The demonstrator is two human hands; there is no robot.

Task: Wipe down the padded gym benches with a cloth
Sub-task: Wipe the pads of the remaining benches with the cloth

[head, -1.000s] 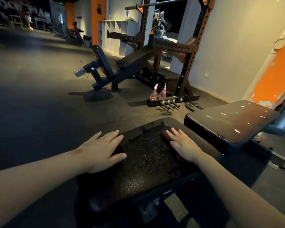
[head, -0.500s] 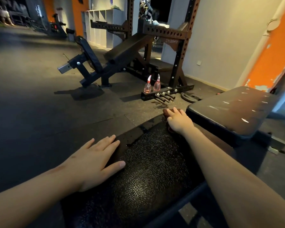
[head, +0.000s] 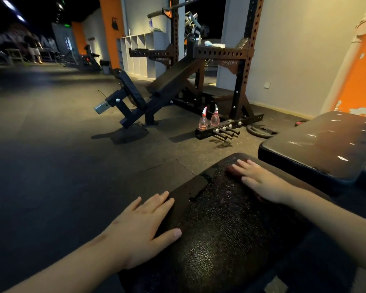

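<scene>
Up close, wet pebbled black bench pad (head: pixel 220 229), dark red cloth (head: pixel 234 170) under right hand (head: pixel 260 181)

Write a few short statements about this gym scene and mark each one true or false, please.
1. The right hand presses a cloth onto the near bench pad. True.
2. Two spray bottles stand on the floor beside the rack. True.
3. The left hand holds one spray bottle. False: it rests flat on the pad's edge.
4. The weight plate leans against a wall. False: it lies flat on the floor.
</scene>
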